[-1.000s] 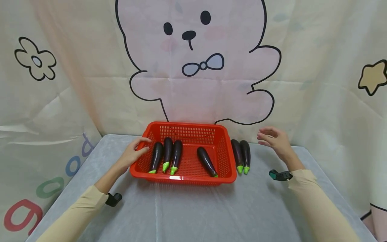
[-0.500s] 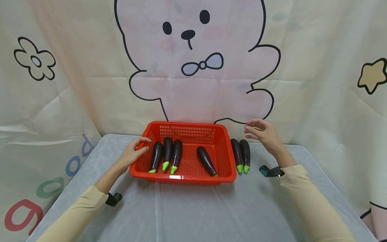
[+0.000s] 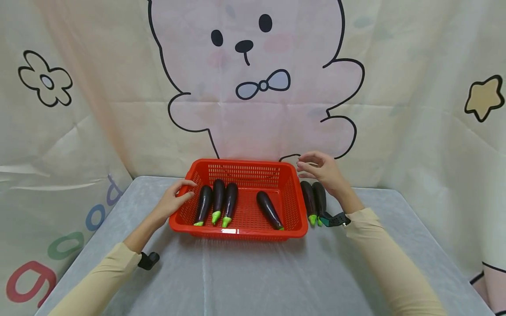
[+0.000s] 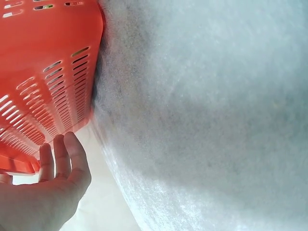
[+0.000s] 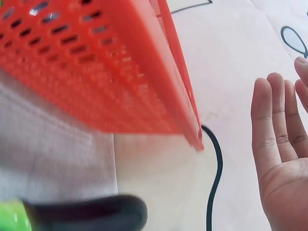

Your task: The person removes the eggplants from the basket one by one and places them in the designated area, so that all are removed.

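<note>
A red plastic basket (image 3: 237,235) stands at the back of the table. Inside, three dark purple eggplants (image 3: 218,195) lie side by side at the left; a single eggplant (image 3: 269,210) lies at the right. Two more eggplants (image 3: 309,199) are on the table against the basket's right side, one partly covered by the right wrist. My left hand (image 3: 175,199) is at the basket's left rim, fingers loosely extended; whether they press on it I cannot tell. My right hand (image 3: 322,170), holding nothing, hovers near the basket's back right corner, fingers loosely bent.
Grey cloth covers the table (image 3: 245,276). Right behind the basket hangs a printed curtain (image 3: 253,127) with a cartoon bear. Each wrist carries a black strapped device, such as the one on the right wrist (image 3: 336,219).
My right hand has moved left, from right of the two outer eggplants to above them by the basket's corner. My left hand, the basket and the eggplants have stayed put.
</note>
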### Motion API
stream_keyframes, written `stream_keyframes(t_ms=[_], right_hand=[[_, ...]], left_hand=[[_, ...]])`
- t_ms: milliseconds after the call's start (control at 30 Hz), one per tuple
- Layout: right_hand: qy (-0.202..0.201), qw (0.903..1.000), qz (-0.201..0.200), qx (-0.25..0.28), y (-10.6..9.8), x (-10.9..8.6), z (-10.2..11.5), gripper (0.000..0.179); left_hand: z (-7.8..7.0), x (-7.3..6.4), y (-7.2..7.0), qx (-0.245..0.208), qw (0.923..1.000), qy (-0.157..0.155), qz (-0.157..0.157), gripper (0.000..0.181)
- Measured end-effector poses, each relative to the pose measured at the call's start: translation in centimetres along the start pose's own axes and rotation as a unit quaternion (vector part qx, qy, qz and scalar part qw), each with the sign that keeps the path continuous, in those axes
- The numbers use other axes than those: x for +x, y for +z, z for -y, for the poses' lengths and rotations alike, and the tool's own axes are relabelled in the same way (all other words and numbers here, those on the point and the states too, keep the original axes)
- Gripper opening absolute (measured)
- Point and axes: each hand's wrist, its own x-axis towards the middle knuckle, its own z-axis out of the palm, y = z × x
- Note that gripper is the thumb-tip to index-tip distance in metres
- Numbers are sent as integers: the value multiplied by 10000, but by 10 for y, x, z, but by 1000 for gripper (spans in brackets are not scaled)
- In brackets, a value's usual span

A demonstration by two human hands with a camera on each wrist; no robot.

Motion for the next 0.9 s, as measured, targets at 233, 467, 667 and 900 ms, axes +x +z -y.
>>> stream_keyframes(t_ms=[233,467,667,900], right_hand=[[-21,9990,289,338,24,12,5,28],[-73,9967,546,598,45,23,14,23],[-26,9963,642,565,60,30,21,22],[-21,9961,769,422,76,37,22,24]], left_hand=[[-2,0,0,64,9999,-103,28,30],[-1,-1,-1,143,9998,-99,11,31],[-2,0,0,160,9999,-40,-19,31],[-2,0,0,159,9999,-65,-9,30]])
